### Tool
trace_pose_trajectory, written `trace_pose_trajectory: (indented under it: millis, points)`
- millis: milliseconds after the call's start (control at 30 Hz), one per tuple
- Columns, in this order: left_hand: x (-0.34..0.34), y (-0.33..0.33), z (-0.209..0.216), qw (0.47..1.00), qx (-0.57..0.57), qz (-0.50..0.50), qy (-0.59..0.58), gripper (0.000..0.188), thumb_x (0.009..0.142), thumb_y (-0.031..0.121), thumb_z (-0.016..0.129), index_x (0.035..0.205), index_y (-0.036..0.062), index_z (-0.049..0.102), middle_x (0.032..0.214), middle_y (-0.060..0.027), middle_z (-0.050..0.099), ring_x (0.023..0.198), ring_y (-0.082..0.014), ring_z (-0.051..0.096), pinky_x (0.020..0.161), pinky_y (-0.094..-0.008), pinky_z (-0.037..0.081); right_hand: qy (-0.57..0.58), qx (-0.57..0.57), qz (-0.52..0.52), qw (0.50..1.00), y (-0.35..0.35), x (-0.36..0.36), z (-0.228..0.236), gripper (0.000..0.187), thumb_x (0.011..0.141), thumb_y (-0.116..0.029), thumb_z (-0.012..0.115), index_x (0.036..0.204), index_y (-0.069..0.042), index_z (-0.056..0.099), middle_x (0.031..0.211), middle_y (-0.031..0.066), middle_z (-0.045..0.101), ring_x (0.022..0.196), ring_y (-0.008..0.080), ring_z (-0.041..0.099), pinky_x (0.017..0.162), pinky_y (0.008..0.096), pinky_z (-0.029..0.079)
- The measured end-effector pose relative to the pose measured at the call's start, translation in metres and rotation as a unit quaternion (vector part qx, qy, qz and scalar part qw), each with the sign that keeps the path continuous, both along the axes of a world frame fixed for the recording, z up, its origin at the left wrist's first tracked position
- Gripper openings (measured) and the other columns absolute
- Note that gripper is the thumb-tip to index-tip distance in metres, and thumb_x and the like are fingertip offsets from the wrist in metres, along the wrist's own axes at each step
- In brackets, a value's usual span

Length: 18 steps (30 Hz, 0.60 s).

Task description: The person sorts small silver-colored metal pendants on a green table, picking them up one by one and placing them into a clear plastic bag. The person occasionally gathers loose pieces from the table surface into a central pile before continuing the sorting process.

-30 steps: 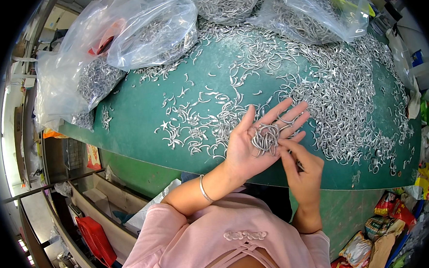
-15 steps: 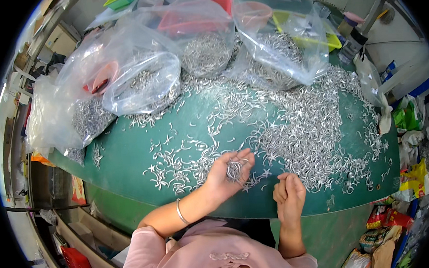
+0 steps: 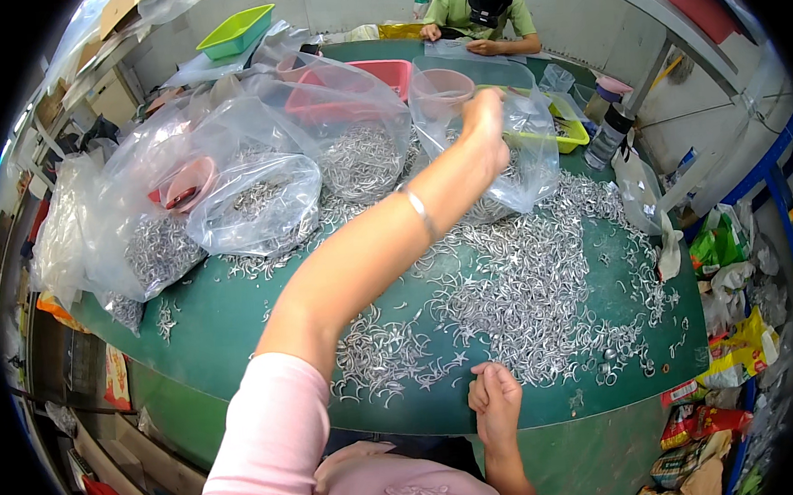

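Note:
My left arm, with a silver bangle (image 3: 421,212) at the wrist, stretches across the green table. My left hand (image 3: 485,124) is over the far clear plastic bag (image 3: 535,155), close to a pink basin (image 3: 442,86) and a yellow-green tray (image 3: 573,132). Its fingers are hidden, so what it holds does not show. My right hand (image 3: 496,393) is closed with curled fingers at the near table edge; anything inside is hidden. Beside it spreads a large heap of small silver curved metal pieces (image 3: 529,299), with a few star shapes and rings among them.
More clear bags of metal pieces (image 3: 365,159) line the left and back of the green table (image 3: 230,323). A pink-red tray (image 3: 396,73) and a bottle (image 3: 608,136) stand farther back. Across the table sits another person (image 3: 483,19). Colourful packages (image 3: 742,341) fill the right side.
My left hand has gone from the near heap, where it cupped several metal pieces, out to the far bag. My right hand stays closed near the edge. The view has tilted up, showing the other person.

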State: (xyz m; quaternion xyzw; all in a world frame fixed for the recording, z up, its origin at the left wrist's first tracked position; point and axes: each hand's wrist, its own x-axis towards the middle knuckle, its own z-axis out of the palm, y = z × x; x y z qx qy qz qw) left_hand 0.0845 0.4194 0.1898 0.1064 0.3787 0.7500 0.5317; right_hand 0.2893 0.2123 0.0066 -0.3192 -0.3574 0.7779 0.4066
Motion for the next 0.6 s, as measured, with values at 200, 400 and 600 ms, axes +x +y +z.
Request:
trace_pose_trajectory:
  millis: [200, 400, 600]
  points:
    - [0.054, -0.148, 0.013, 0.76, 0.396, -0.103, 0.505, 0.018, 0.077, 0.009, 0.06, 0.094, 0.0027, 0.061, 0.089, -0.0055, 0.06, 0.084, -0.0199, 0.056, 0.076, -0.0353, 0.046, -0.063, 0.004, -0.065, 0.996, -0.005, 0.005, -0.018, 0.019, 0.097, -0.014, 0.049, 0.094, 0.004, 0.057, 0.056, -0.0047, 0.037, 0.046, 0.0034, 0.028, 0.043, 0.0207, 0.021]
    - [0.072, -0.242, 0.008, 0.484, 0.487, -0.077, 0.723, 0.022, 0.072, 0.015, 0.065, 0.091, 0.0048, 0.06, 0.091, -0.0063, 0.057, 0.087, -0.0239, 0.054, 0.076, -0.0391, 0.043, -0.055, 0.045, 0.013, 0.997, -0.006, -0.002, -0.009, 0.018, 0.096, -0.012, 0.05, 0.091, 0.004, 0.058, 0.055, -0.0056, 0.036, 0.046, 0.0025, 0.027, 0.043, 0.0215, 0.02]
    - [0.059, -0.274, -0.003, 0.474, 0.458, -0.071, 0.748, 0.026, 0.074, 0.015, 0.065, 0.098, 0.0051, 0.059, 0.1, -0.0078, 0.056, 0.094, -0.0264, 0.053, 0.081, -0.0424, 0.042, -0.079, 0.087, 0.034, 0.992, -0.029, -0.01, -0.011, 0.018, 0.096, -0.011, 0.049, 0.093, 0.004, 0.058, 0.055, -0.0067, 0.034, 0.046, 0.0009, 0.026, 0.043, 0.0211, 0.017]
